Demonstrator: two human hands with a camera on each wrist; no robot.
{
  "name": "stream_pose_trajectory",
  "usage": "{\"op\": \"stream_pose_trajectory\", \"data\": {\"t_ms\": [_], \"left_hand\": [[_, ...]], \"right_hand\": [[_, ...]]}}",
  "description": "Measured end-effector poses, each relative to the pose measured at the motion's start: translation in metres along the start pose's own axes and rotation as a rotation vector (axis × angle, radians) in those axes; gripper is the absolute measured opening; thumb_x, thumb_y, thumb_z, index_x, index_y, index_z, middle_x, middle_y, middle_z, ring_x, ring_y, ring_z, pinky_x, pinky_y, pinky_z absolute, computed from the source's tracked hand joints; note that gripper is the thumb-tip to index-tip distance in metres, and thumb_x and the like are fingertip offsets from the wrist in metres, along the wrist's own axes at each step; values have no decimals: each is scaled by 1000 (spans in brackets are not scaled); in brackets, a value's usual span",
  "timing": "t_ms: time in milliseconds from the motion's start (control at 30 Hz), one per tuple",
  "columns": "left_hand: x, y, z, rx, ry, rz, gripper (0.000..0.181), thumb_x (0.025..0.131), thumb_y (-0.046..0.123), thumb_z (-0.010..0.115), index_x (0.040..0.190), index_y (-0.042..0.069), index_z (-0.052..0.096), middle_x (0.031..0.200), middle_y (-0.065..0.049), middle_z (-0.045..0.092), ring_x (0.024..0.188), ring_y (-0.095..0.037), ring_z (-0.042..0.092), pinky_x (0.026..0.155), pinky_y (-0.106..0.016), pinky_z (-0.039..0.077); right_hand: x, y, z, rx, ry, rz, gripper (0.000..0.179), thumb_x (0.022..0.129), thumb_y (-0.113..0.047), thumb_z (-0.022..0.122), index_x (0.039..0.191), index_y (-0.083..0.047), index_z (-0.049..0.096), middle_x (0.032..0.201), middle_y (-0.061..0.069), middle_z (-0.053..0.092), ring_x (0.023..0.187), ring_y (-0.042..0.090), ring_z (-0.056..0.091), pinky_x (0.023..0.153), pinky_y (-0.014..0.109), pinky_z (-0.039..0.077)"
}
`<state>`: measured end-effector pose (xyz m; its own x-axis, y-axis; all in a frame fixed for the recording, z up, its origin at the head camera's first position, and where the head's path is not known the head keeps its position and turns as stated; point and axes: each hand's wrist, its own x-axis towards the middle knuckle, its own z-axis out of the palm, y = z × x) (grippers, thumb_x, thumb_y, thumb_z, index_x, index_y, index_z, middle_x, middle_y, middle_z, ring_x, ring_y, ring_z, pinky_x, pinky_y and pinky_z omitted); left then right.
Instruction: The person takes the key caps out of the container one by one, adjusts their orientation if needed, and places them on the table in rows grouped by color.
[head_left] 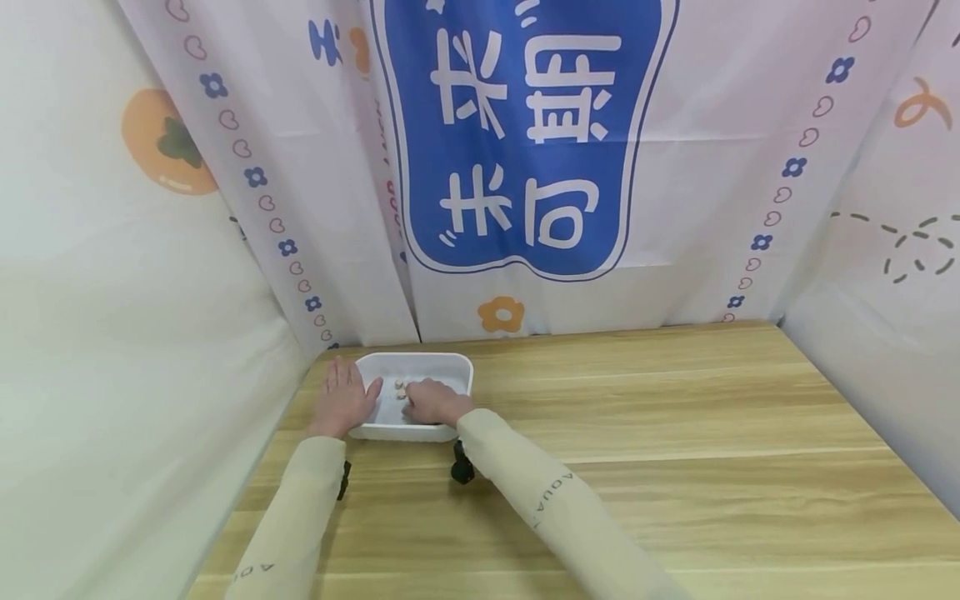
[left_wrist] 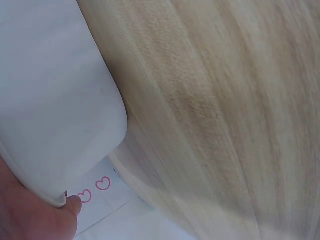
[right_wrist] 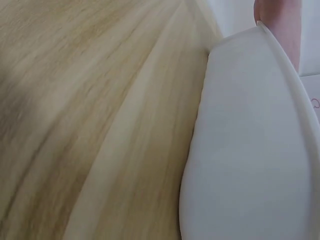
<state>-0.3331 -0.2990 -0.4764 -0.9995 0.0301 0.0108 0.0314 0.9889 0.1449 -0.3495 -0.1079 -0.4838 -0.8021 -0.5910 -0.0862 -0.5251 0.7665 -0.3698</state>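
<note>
A white rectangular tray lies at the back left of the wooden table. My left hand holds its left side, thumb over the rim on the inner side and fingers along the outside. In the left wrist view, part of that hand shows at the tray's rim. Inside the tray, a few small pale pieces lie on the bottom. My right hand reaches over the tray's right side with bent fingers pointing down beside these pieces. Its fingertips are hidden, and I cannot tell whether they pinch a piece.
Wood-grained table extends to the right of the tray and toward me. A printed cloth hangs behind the table. White cloth walls stand at both sides, the left one close to my left arm.
</note>
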Motion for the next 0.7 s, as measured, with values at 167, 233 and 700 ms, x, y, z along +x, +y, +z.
{"op": "stream_pose_trajectory", "data": {"t_ms": [167,233,700], "left_hand": [[1,2,-2,11,-9,-4,83,104,49,23,149,-18,8,158,-38,-2,148,-52,-1,122,-61,7],[0,2,-3,3,-21,-6,83,104,49,22,149,-18,6,157,-38,-6,148,-52,-4,122,-61,6],[-1,2,-5,-49,-48,-22,83,104,50,21,149,-17,2,157,-36,-14,147,-51,-14,120,-63,-2]], "right_hand": [[-1,2,-4,96,20,-24,25,98,-36,58,84,-16,59,64,-6,59,53,6,55,50,19,47],[-3,2,-8,161,31,-38,22,98,-34,58,87,-15,59,63,-4,61,50,7,57,48,19,49],[-29,11,-45,329,117,-120,23,98,-19,55,117,-7,59,85,-1,69,59,7,64,54,18,54]]}}
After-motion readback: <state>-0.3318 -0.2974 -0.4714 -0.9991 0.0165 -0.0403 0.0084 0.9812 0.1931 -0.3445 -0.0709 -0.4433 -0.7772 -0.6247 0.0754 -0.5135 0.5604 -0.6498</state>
